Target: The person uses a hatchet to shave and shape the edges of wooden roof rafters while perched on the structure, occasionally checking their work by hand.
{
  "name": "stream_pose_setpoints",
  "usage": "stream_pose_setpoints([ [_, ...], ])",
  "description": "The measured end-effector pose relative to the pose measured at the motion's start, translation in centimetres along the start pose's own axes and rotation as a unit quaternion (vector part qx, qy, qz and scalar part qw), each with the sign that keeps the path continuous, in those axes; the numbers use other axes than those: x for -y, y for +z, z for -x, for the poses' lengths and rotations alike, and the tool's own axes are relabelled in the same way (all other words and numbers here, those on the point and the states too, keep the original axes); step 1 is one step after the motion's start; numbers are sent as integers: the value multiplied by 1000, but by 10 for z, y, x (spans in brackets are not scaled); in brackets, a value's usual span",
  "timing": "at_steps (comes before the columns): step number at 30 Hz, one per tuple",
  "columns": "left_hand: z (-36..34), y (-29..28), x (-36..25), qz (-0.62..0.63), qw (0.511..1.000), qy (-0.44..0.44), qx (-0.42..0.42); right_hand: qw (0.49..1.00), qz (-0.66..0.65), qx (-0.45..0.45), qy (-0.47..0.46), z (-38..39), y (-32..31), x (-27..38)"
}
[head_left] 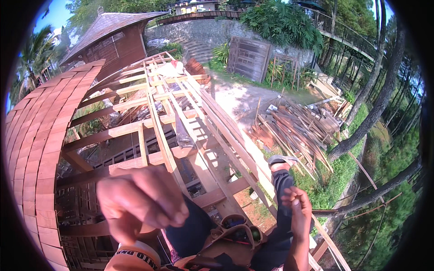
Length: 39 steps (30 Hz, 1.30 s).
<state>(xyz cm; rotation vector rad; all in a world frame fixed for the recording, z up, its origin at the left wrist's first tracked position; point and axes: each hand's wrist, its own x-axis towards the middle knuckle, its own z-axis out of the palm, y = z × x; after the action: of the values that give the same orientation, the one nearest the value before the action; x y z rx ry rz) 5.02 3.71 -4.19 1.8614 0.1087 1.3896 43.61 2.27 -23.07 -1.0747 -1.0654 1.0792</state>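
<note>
Open gaps btwn roof battens (156, 97); shingles (43, 135) block left.

Two hands: left hand (142, 201), right hand (297, 212); one tool pouch (235, 232); one lumber pile (298, 126).

Head view, single fisheye camera: worn on the person's head, high on a timber roof frame (181, 104), facing forward and steeply down. Nearest: the hands, left hand (140, 198) blurred and very close, right hand (297, 208) at lower right. Far below: lumber pile (298, 126) and ground. Straight edges bend near the rim.
</note>
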Motion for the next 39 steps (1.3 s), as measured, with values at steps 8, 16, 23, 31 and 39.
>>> stream_pose_setpoints([
  [8,147,82,134,-142,843,-412,317,966,106,30,235,62,-4,-184],
  [16,131,45,114,-152,895,-404,112,989,33,-10,144,66,-8,-112],
  [23,150,44,110,-87,885,-457,24,956,183,227,30,83,15,-26],
  [31,152,55,133,-124,902,-392,129,718,506,456,-142,86,70,-17],
  [39,187,54,174,-162,889,-428,35,420,688,539,-242,86,114,-75],
])
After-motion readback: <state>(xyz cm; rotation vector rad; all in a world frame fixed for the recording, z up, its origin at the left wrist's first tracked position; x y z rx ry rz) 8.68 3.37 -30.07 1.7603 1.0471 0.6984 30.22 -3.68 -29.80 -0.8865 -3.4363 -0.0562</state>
